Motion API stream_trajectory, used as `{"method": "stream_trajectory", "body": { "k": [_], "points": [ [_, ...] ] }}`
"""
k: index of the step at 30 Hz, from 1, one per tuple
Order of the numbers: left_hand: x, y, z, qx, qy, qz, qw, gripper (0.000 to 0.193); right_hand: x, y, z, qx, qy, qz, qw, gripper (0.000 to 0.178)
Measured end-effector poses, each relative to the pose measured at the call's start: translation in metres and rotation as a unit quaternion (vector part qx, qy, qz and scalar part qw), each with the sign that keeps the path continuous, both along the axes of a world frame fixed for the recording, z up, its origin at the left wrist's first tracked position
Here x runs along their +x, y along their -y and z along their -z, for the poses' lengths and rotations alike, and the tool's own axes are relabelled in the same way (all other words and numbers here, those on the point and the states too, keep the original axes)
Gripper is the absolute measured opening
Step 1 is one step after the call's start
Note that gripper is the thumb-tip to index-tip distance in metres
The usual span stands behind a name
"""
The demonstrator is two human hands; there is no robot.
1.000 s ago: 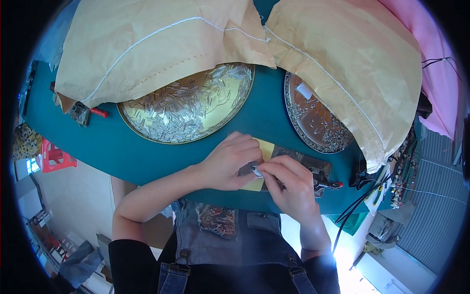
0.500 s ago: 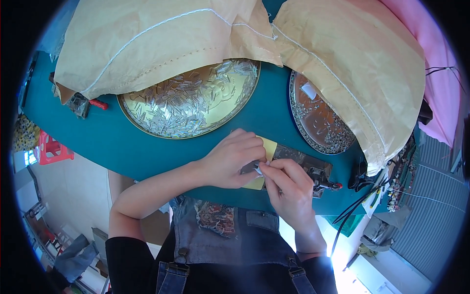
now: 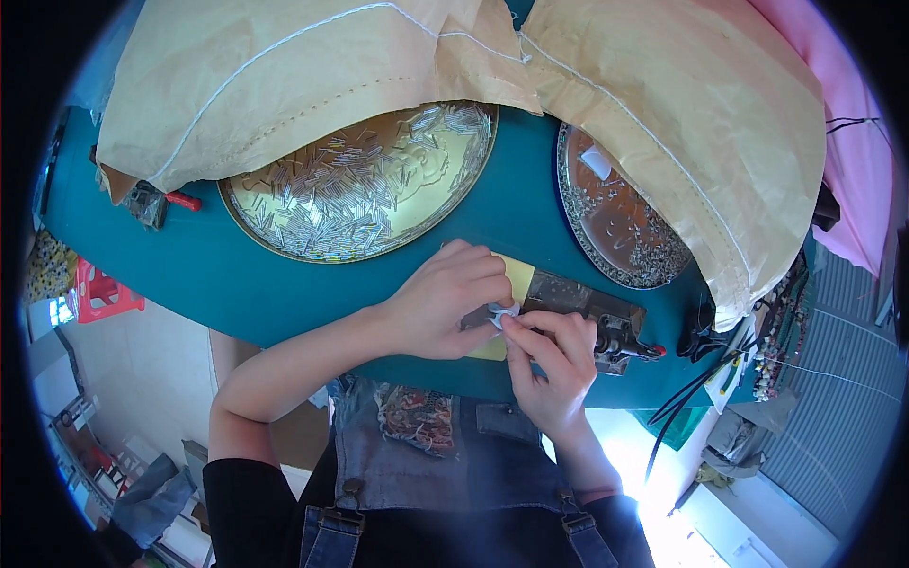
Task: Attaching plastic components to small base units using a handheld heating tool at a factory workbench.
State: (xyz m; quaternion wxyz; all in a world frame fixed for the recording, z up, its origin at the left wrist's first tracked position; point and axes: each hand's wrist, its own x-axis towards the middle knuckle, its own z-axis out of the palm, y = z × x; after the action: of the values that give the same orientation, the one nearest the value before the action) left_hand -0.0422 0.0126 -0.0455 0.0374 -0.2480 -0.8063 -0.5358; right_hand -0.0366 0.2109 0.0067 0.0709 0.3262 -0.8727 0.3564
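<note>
Both hands meet at the near edge of the teal counter (image 3: 284, 284), and we take the dark metal hand tool (image 3: 587, 308) lying there as our landmark. Our left hand (image 3: 440, 303) rests palm down just left of the tool, fingers curled over the tool's left end and over a yellow card (image 3: 516, 276) that lies under it. Our right hand (image 3: 554, 364) sits just below the tool, thumb and forefinger pinched together on a small pale piece (image 3: 502, 314) at the tool's left end. The left fingertips touch the same piece, so it is held between both hands. We cannot tell what the piece is; it is too small.

The tool lies flat on the counter, its red-tipped handle (image 3: 653, 350) pointing right. Up and left of the tool stands a large round gold tray (image 3: 256, 222) filled with short silvery tubes (image 3: 360, 180). Above and right of the tool sits a second, darker round tray (image 3: 568, 189) holding small grainy bits. Two tan sacks (image 3: 284, 76) lie beyond the tool, each overlapping the far rim of one tray. Black cables (image 3: 691, 398) hang off the counter edge right of the tool.
</note>
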Motion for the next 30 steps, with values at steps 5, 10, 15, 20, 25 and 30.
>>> {"method": "stream_trajectory", "body": {
  "k": [5,10,15,20,25,30],
  "points": [
    [0.002,0.001,0.003,-0.004,-0.002,-0.001,1.000,0.026,0.002,0.000,-0.005,0.034,0.023,0.031,0.999,0.029],
    [0.001,0.001,0.000,-0.013,-0.009,0.002,1.000,0.021,0.002,-0.001,0.000,0.026,0.013,0.026,0.999,0.027],
    [0.000,0.001,-0.002,-0.020,-0.004,0.009,1.000,0.020,0.004,-0.001,0.002,0.026,0.004,0.042,0.999,0.023],
    [0.001,0.003,-0.003,-0.031,-0.002,0.013,0.999,0.022,0.004,-0.001,0.005,0.024,0.000,0.032,0.999,0.020],
    [-0.001,0.002,0.000,-0.037,-0.021,0.012,0.999,0.023,0.002,0.000,0.003,0.021,0.001,0.039,0.999,0.020],
    [-0.003,0.002,0.001,-0.026,-0.026,0.023,0.999,0.021,-0.002,-0.002,-0.006,0.017,0.017,0.034,0.999,0.022]
  ]
}}
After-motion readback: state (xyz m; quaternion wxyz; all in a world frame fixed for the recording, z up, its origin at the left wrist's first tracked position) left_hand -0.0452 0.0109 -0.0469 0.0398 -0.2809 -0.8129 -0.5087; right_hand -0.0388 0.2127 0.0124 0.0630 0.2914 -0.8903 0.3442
